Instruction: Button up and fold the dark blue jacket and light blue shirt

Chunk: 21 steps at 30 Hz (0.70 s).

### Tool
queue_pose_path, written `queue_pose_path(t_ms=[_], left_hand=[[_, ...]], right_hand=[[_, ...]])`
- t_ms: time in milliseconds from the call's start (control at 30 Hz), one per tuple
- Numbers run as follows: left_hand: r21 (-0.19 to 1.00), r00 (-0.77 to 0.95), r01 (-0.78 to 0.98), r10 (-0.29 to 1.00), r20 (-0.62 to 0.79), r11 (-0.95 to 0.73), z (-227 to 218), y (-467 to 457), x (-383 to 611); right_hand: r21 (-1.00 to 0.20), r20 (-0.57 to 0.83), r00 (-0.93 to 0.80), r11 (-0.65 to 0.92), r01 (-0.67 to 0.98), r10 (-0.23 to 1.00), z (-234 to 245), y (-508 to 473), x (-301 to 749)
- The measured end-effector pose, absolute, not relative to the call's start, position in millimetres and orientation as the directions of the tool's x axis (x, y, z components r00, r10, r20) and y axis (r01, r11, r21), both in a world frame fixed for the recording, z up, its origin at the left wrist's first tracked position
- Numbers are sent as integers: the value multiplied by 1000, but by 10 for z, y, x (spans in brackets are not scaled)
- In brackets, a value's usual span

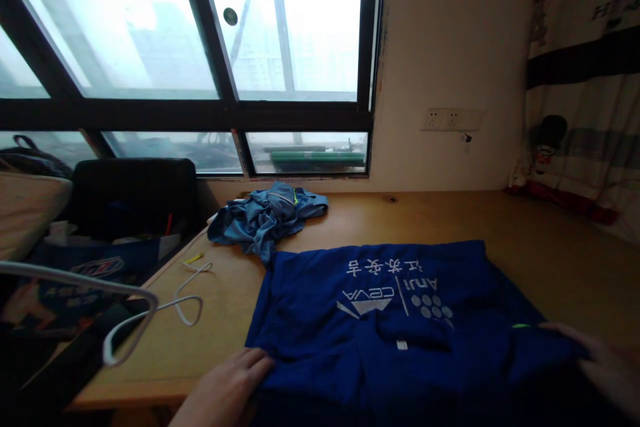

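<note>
A dark blue work shirt point(310, 320) is spread on the table, its white printed lettering and logos upside down from where I look. Its collar, with a small white label, faces me. At the shirt's left edge my left hand point(227, 383) has its fingers curled onto the cloth. My right hand point(607, 367), partly blurred, grips the fabric on the right side, near a small bright green strip. Both hands are cut off by the frame, and the shirt's near part is dark and runs out of view.
Behind the shirt, a crumpled lighter blue garment point(273, 217) lies on the wooden table point(390, 220). A white cable point(187, 300) curls at the left, near a pale bent tube point(135, 290). Beyond are a black chair point(135, 190), a window and a wall socket point(445, 119); a curtain point(575, 93) hangs right.
</note>
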<state>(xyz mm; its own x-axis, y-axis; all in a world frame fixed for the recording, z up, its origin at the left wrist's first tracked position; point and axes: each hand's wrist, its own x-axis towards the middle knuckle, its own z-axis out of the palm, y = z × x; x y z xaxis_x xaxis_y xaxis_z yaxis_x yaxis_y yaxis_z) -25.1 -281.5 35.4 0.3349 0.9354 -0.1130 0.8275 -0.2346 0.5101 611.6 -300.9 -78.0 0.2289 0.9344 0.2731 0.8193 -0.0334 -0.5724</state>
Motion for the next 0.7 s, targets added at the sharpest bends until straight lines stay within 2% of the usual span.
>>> queue_pose_path(t_ms=[67, 133, 233, 300, 333, 367, 400, 467, 533, 633, 700], left_hand=[[597, 235, 784, 971, -32, -170, 429, -2658, -334], [741, 143, 657, 988, 60, -140, 496, -2343, -333], [945, -109, 317, 987, 120, -80, 619, -1612, -134], [995, -320, 89, 945, 72, -46, 706, -1077, 104], [997, -443, 58, 894, 71, -50, 733, -840, 239], [992, -565, 115, 818, 113, -58, 740, -642, 377], [965, -604, 246, 763, 229, -95, 718, -490, 515], [827, -505, 532, 716, 481, -180, 576, -330, 773], [621, -185, 722, 781, 597, -304, 326, -326, 987], [360, 294, 778, 805, 516, -515, -85, -447, 1172], [265, 453, 773, 793, 407, -577, -258, -516, 1201]], right_hand=[[-731, 128, 267, -91, 676, 955, -454, -2837, 6078], [-851, 28, 267, -117, 512, 963, -44, -2539, 5930], [-901, -10, 359, -164, 403, 933, 539, -1897, 5505], [-899, 48, 418, -143, 414, 907, 778, -1410, 5145], [-897, 82, 439, -126, 423, 895, 829, -1178, 4960], [-891, 114, 452, -110, 440, 884, 835, -966, 4777], [-873, 148, 471, -109, 476, 870, 796, -783, 4598], [-785, 235, 458, -111, 610, 857, 607, -529, 4260], [-628, 318, 317, -52, 777, 894, 320, -425, 3959], [-424, 355, 48, 115, 898, 934, -140, -462, 3620], [-371, 377, 26, 126, 920, 926, -368, -523, 3509]])
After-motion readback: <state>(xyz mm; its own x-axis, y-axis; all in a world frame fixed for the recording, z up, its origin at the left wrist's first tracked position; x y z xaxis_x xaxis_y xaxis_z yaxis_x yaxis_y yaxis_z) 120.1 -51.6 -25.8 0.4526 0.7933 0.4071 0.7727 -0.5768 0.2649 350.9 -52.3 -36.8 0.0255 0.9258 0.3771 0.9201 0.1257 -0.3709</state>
